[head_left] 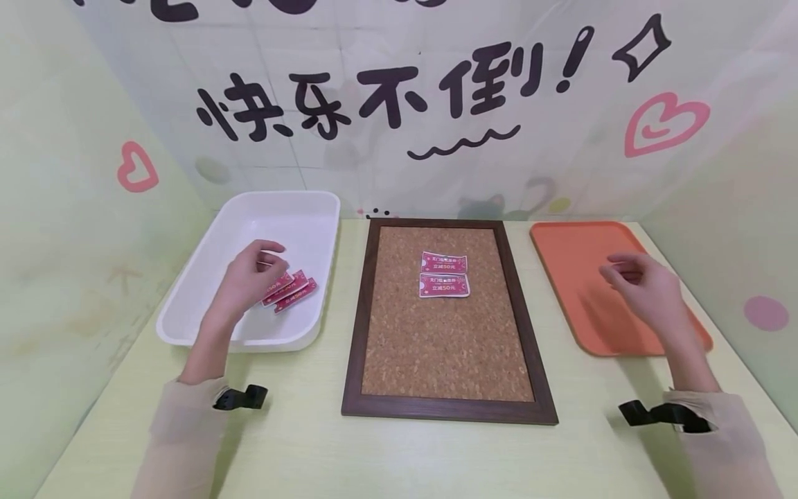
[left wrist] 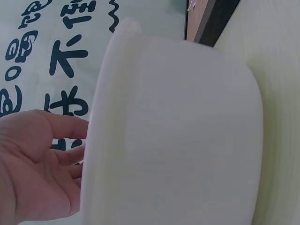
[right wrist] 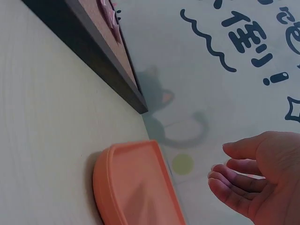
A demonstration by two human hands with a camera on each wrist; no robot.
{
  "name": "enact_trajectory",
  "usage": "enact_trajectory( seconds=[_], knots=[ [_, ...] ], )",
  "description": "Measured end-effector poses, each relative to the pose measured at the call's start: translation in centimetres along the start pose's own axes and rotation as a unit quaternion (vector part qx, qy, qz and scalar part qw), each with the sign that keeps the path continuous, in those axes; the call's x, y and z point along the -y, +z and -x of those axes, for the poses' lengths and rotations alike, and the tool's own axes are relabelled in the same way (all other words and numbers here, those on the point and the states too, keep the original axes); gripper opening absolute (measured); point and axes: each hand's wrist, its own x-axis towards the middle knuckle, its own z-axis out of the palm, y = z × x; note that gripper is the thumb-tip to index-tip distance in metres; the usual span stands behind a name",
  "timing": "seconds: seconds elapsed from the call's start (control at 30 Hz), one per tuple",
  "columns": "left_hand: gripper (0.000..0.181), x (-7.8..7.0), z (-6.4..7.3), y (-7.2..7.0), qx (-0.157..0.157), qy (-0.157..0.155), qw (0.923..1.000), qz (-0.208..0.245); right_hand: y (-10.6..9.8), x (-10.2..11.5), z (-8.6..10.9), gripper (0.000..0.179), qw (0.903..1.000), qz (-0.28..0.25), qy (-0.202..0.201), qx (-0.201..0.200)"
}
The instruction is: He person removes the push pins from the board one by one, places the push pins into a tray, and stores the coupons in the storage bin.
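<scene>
My left hand (head_left: pixel 252 274) hovers over a white plastic bin (head_left: pixel 177 305), beside several pink printed coupons (head_left: pixel 298 296) lying overlapped in it. Its fingers are loosely bent and nothing shows between them; in the left wrist view the bin's wall (left wrist: pixel 187 122) hides the fingertips. Two more pink coupons (head_left: pixel 444 263) (head_left: pixel 444 285) lie one below the other on a cork board (head_left: pixel 445 346) with a dark wooden frame, each with a tiny pale spot near its middle. Above an orange tray (head_left: pixel 576 277), my right hand (head_left: pixel 648 287) hangs with relaxed, bent fingers, holding nothing.
The board lies on a pale table (head_left: pixel 299 430) between bin and tray. A printed backdrop (head_left: pixel 374 173) with dark lettering rises right behind them. Pale side walls stand at left and right. Black straps (head_left: pixel 240 398) (head_left: pixel 663 414) circle both wrists.
</scene>
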Motion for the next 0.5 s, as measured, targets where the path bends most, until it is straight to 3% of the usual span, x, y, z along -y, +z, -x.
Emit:
enact_trajectory(
  seconds=[0.33, 0.5],
  knots=[
    [0.032, -2.7, -0.3, 3.5, 0.019, 0.031, 0.9992, 0.016, 1.9, 2.8, -0.6, 0.043, 0.9994, 0.013, -0.024, 0.023],
    [0.028, -3.8, -0.7, 4.8, 0.030, 0.055, 0.9978, 0.020, 3.0, 4.1, -0.9, 0.041, 0.9981, -0.018, -0.043, 0.040]
  ],
)
